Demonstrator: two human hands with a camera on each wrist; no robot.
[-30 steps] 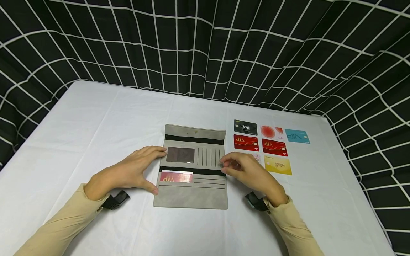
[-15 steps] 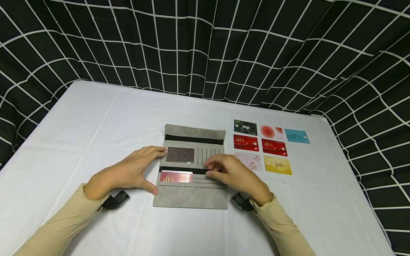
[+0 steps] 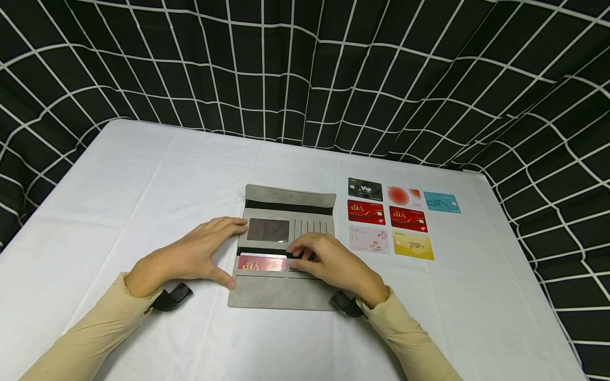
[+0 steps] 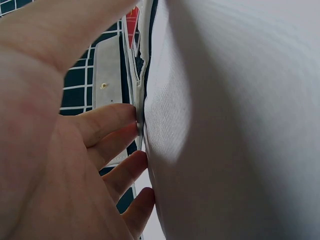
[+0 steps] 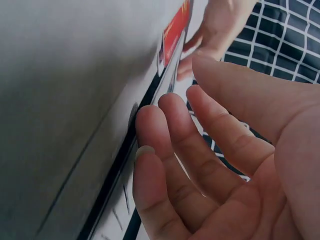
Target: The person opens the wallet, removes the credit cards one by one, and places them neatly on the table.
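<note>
A grey wallet (image 3: 281, 292) lies unfolded, with slots, a dark window pocket (image 3: 268, 230) and a flap at its far end. A red VIP card (image 3: 262, 263) sits partly in a slot on the wallet's left side. My left hand (image 3: 200, 254) is spread along the left edge; in the left wrist view its fingertips touch the wallet's side (image 4: 140, 92). My right hand (image 3: 333, 263) hovers or rests over the right half, its thumb and forefinger just right of the red card. In the right wrist view its loosely bent fingers (image 5: 187, 145) hold nothing that I can see.
Several cards lie in rows right of the wallet: black (image 3: 365, 189), pink-red (image 3: 404, 197), blue (image 3: 442, 202), two red (image 3: 365, 212), pale pink (image 3: 369, 239) and yellow (image 3: 413, 245). A black gridded curtain (image 3: 286, 69) surrounds the white-covered table (image 3: 167, 174).
My right hand has moved left across the wallet, from its right edge to beside the red card, uncovering the pale pink card. The left hand has stayed in place.
</note>
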